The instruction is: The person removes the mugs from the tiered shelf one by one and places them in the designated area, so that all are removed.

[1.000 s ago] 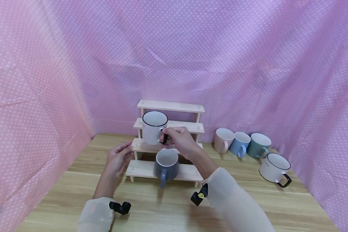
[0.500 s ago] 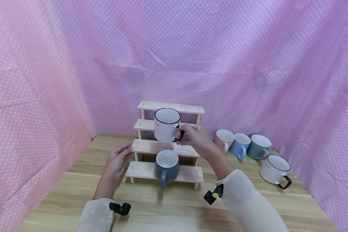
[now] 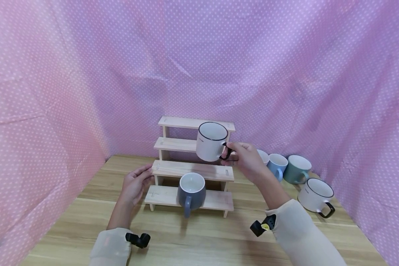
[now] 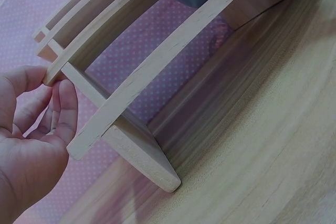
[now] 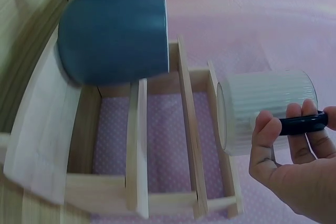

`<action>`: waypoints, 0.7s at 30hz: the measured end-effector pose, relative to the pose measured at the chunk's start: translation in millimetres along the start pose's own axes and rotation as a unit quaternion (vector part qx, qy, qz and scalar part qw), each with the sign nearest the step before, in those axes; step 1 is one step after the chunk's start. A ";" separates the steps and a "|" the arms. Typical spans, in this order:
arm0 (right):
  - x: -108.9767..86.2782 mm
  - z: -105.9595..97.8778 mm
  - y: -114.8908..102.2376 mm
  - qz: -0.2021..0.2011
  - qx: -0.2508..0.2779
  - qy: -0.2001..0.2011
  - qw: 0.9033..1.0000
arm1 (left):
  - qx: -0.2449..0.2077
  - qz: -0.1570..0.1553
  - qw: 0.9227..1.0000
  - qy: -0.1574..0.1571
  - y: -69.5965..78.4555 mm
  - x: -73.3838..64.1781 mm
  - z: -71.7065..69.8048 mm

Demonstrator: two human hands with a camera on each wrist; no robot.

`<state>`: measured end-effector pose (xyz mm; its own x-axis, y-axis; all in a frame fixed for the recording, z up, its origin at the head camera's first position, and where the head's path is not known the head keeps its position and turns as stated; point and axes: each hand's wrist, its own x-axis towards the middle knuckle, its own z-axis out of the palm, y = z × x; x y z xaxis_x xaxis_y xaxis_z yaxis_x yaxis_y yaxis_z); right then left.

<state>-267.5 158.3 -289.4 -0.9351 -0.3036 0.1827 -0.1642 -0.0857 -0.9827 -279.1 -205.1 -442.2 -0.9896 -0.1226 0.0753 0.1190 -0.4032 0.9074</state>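
My right hand [image 3: 251,162] grips the black handle of a white mug [image 3: 210,146] with a dark rim, held upright before the upper right boards of a stepped wooden display rack [image 3: 173,167]. In the right wrist view the fingers curl round that handle [image 5: 302,124], and the ribbed mug body shows. My left hand [image 3: 134,186] pinches the left end of the rack's second board from the bottom, thumb above and fingers below in the left wrist view. A grey-blue mug [image 3: 191,195] stands on the lowest board, handle toward me.
To the right on the wooden table [image 3: 186,245] stand a pink mug [image 3: 262,156], partly hidden by my right hand, a light blue mug [image 3: 276,164], a green mug [image 3: 296,170] and another white mug [image 3: 314,197] with a black handle. A pink dotted cloth [image 3: 199,66] hangs behind.
My right hand has carried the white mug rightward and slightly up, from in front of the rack's left side to its right side. My left hand stays at the rack.
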 end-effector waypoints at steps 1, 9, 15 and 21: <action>-1.2 -3.2 -0.5 -0.002 0.003 0.003 1.000 | 0.000 -0.001 1.000 0.000 -0.1 0.1 0.2; -12.1 -28.1 -5.1 -0.006 0.010 0.030 0.999 | -0.005 -0.002 1.000 0.006 0.4 -0.7 1.1; -22.2 -51.5 -4.3 -0.013 -0.005 0.034 0.999 | -0.009 -0.005 1.000 0.009 1.7 -2.1 2.5; -35.7 -77.1 3.7 -0.030 0.011 0.024 0.999 | -0.008 -0.004 1.000 0.011 1.1 -2.2 3.5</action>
<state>-258.9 242.0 -301.9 -0.9381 -0.2506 0.2393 -0.2143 -0.1233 -0.9690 -277.1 -202.1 -440.0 -0.9884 -0.1398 0.0587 0.1128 -0.4192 0.9008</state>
